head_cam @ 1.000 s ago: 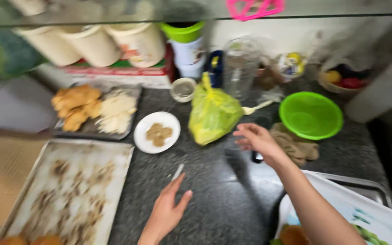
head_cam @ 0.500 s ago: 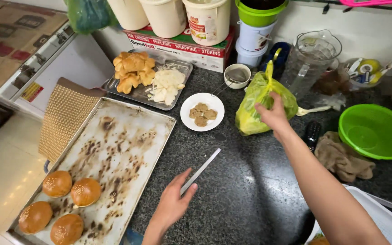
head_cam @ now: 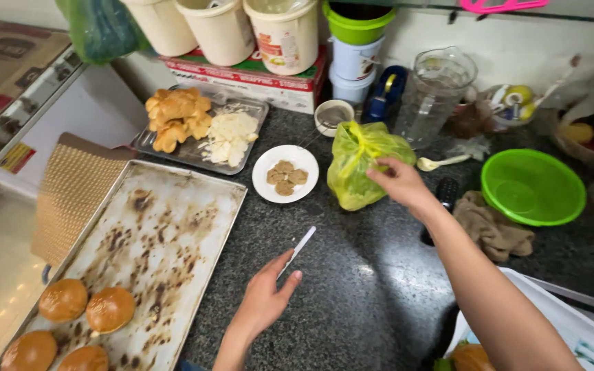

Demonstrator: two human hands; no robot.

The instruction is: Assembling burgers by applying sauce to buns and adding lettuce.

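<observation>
Reaching across the counter [head_cam: 352, 288], the right hand [head_cam: 397, 182] pinches the tied yellow bag [head_cam: 362, 165], which is not yet opened, beside the plate [head_cam: 284, 174]. The left hand [head_cam: 266, 299] grips a knife [head_cam: 298, 249]. Four buns [head_cam: 70, 330] sit uncut on the tray [head_cam: 152, 240].

The bag [head_cam: 362, 165] is yellow-green. The table [head_cam: 372, 288] is black, speckled grey. The bowl [head_cam: 532, 187] is bright green, the plate [head_cam: 285, 173] white, the buns [head_cam: 87, 323] golden brown. The tray [head_cam: 152, 247] is silver with brown scorch blotches; the cloth [head_cam: 493, 227] is tan.
</observation>
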